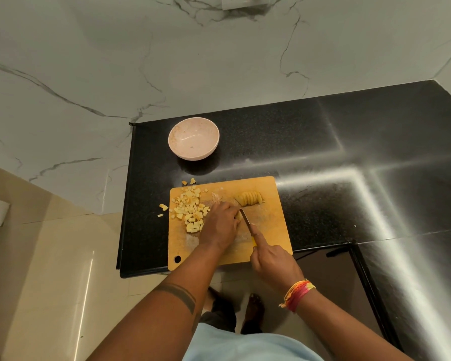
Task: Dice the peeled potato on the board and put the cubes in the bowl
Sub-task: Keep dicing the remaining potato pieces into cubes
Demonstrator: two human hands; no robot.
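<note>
Wooden board [268, 230]: my right hand [274, 264] fingers clamp knife [248, 225] | left hand [220, 225] fingers curl on potato piece [238, 216] | cubes [190, 209] at 9 | bowl [193, 138] at 11

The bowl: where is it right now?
In the head view, the bowl sits on the black counter beyond the cutting board's far-left corner, near the wall.

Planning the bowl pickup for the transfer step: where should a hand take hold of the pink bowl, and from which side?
Take the pink bowl by its rim. It stands upright and open-topped on the black counter, beyond the cutting board, with bare counter on its right. Probably best to come from above on the near-right edge, thumb inside, fingers outside. Its rounded wall offers no handle for the grip.
</note>
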